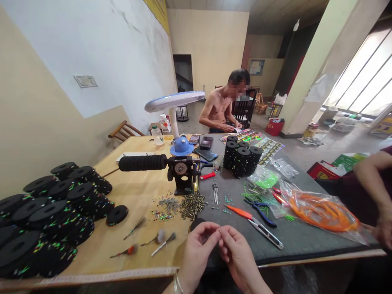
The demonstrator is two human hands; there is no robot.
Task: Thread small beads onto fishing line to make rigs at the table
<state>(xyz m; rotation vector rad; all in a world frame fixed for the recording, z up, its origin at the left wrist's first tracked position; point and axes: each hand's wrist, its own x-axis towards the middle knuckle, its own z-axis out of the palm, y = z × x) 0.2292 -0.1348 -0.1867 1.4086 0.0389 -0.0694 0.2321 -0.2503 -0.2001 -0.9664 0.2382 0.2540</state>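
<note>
At the table's front edge, my left hand (200, 241) and my right hand (234, 245) meet at the fingertips, each in a pinch. Whatever lies between the fingers is too small to make out. Just behind my left hand a black foam disc (197, 223) is partly hidden. Beyond it are a heap of small dark brass-coloured pieces (192, 205), grey pieces (168, 204) and multicoloured beads (162, 215). To the right of my hands lie an orange-and-silver utility knife (255, 224) and blue-handled pliers (263, 212).
Stacked black foam spools (49, 212) fill the left side. A hand-cranked winder (182, 171) with a black foam roll stands mid-table, a blue-based lamp (182, 145) behind. Bagged orange tubing (324, 210) lies right. One person (220, 106) sits across; another's arm (375, 179) is at right.
</note>
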